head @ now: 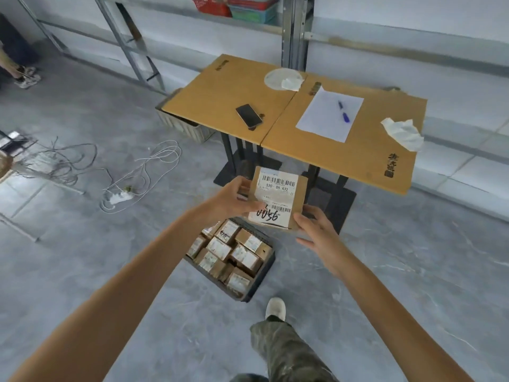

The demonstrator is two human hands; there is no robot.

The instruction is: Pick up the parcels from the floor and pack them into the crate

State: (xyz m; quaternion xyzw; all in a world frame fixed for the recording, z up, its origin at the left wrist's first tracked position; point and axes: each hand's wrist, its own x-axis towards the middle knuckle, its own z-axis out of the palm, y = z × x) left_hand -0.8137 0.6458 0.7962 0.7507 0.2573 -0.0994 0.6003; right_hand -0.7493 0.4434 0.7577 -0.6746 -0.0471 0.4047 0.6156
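A brown cardboard parcel [278, 198] with a white shipping label marked "0056" is held in the air in front of me. My left hand [234, 199] grips its left side. My right hand [316, 230] touches its lower right corner with fingers spread. Below the parcel, a dark crate [264, 274] stands on the floor, filled with several small labelled parcels [228, 252].
A cardboard-covered table [358, 155] stands just beyond, carrying a phone [248, 115], paper with a pen [329, 117] and tissues. Loose cables [132, 175] lie on the floor at left. My leg and shoe [275, 308] are right of the crate. A person's feet [26, 77] at far left.
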